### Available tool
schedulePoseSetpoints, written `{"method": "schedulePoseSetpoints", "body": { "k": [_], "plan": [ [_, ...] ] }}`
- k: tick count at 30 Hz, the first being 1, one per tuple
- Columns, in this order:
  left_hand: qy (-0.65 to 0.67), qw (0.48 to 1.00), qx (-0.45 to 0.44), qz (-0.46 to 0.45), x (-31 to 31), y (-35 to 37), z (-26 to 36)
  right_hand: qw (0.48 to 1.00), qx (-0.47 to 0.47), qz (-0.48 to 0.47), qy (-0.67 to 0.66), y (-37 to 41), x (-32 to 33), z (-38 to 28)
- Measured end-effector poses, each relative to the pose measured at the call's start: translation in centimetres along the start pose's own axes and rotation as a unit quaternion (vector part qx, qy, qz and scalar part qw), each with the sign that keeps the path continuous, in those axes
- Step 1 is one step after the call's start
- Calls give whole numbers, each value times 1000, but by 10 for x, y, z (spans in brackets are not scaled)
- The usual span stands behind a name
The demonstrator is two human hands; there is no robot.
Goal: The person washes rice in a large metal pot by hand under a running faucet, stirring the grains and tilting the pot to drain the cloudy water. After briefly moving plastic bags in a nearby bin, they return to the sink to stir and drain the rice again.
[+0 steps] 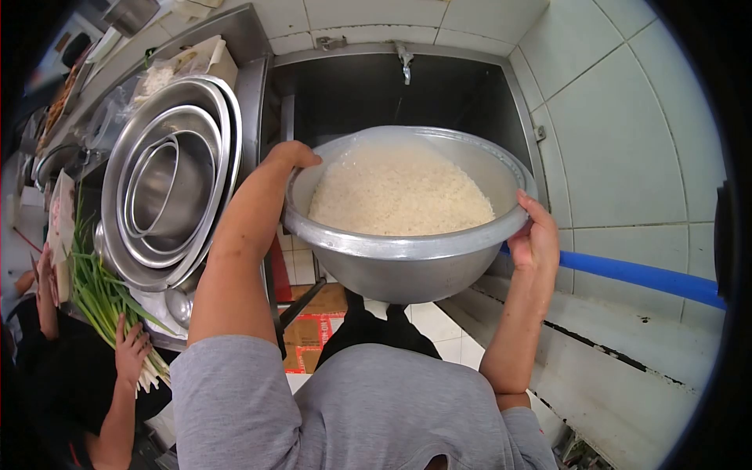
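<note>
A large metal bowl holds white rice with cloudy water at its far side. My left hand grips the bowl's rim at the upper left, fingers partly hidden by the rim. At the right side, my right hand is closed round the rim. The bowl is in front of my body, at the near side of a dark metal sink.
Nested steel bowls stand on the counter at left. A tap projects over the sink. A blue hose runs to the right. At the far left, a co-worker's hand holds green onions. Cardboard lies on the floor.
</note>
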State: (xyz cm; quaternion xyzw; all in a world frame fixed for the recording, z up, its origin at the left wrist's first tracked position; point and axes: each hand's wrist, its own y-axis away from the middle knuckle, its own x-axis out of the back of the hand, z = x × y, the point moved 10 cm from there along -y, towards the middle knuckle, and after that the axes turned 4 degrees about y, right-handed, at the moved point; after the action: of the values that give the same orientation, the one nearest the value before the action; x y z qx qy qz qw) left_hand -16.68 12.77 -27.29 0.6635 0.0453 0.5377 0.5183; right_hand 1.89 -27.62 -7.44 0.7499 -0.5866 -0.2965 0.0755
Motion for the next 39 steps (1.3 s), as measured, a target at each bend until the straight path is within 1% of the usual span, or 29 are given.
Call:
{"method": "schedulePoseSetpoints", "body": {
  "k": [2, 5, 8, 11, 14, 17, 20, 23, 25, 27, 29, 30, 32, 34, 36, 37, 38, 39],
  "plan": [
    [-22, 1000, -10, -2, 3, 3, 5, 1000, -2, 2, -1, 1, -2, 1],
    [-8, 1000, -5, -28, -3, -6, 3, 1000, 0, 0, 7, -4, 1, 5],
    [-2, 999, -7, -36, -5, -13, 2, 1000, 1, 3, 0, -3, -2, 7],
    [-54, 997, -45, -22, 4, 4, 17, 1000, 1, 13, -3, -3, -4, 9],
    [-51, 997, -49, -3, 2, -11, 9, 1000, 2, 17, 21, -8, 4, 17],
    [-12, 1000, -13, -19, -2, -19, 0, 999, -6, 40, 13, -1, 3, 18],
    [-17, 999, -27, -17, -4, -29, 1, 1000, -2, 26, 6, 2, -4, 20],
    [-12, 998, -54, 2, -4, -34, 5, 999, 14, 43, 19, 10, 5, 27],
    [-14, 993, -80, 81, -18, -84, -12, 997, 6, 46, 66, 34, 12, 41],
    [40, 989, -64, 131, -11, -71, -15, 993, 4, 49, 105, 57, 33, 60],
    [140, 978, -6, 155, 15, 22, -4, 990, 11, 51, 128, 75, 66, 94],
    [141, 975, 1, 173, 15, 42, -6, 989, 14, 54, 138, 84, 79, 107],
    [145, 968, 12, 206, 13, 68, -6, 990, 20, 50, 129, 101, 100, 128],
    [101, 974, -11, 200, -14, 35, -28, 991, 25, 52, 121, 116, 109, 133],
    [179, 964, 62, 188, -13, 100, -12, 992, 29, 44, 115, 123, 120, 134],
    [98, 960, 57, 256, -11, 110, -6, 993, 34, 41, 107, 126, 124, 136],
    [19, 945, 51, 324, -8, 122, 6, 993, 39, 47, 106, 126, 131, 139],
    [-58, 919, 47, 388, -2, 133, 18, 992, 46, 54, 108, 127, 137, 142]
  ]
}}
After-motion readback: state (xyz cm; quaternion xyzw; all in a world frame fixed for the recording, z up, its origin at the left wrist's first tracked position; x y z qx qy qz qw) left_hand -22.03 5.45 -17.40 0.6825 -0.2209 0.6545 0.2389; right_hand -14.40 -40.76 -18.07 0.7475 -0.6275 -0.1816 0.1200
